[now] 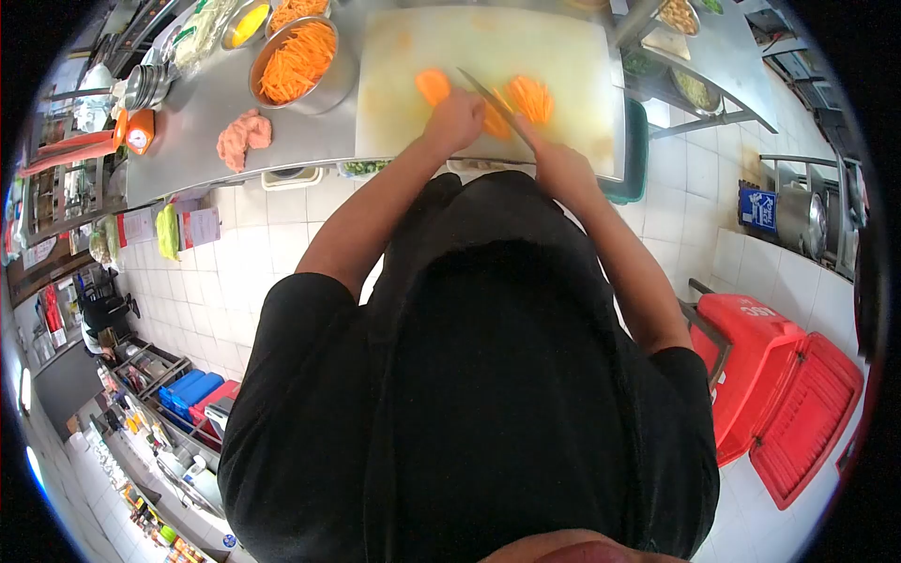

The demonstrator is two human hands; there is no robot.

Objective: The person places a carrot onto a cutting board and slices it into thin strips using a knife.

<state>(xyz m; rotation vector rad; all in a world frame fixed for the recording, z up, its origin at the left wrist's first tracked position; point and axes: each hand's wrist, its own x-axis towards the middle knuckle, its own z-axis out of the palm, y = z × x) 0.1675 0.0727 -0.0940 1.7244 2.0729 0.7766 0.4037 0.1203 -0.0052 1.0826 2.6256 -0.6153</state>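
My right hand [561,169] is wrapped round the handle of a knife [496,101], whose blade points up and left over a large pale cutting board [404,42]. Just left of the blade, my left hand [457,120] is closed, fingers curled down against orange carrot slices [496,124]; its fingertips are hidden. A carrot piece [433,86] lies beside its knuckles on the upper left. Right of the knife rests a pile of thin carrot strips [531,99].
A metal bowl [345,83] full of shredded carrot stands left of the board, near a crumpled pink cloth [244,140] and an orange scale [140,131]. A green bin [636,155] is below the board's right edge. A red cooler [751,357] stands at the lower right.
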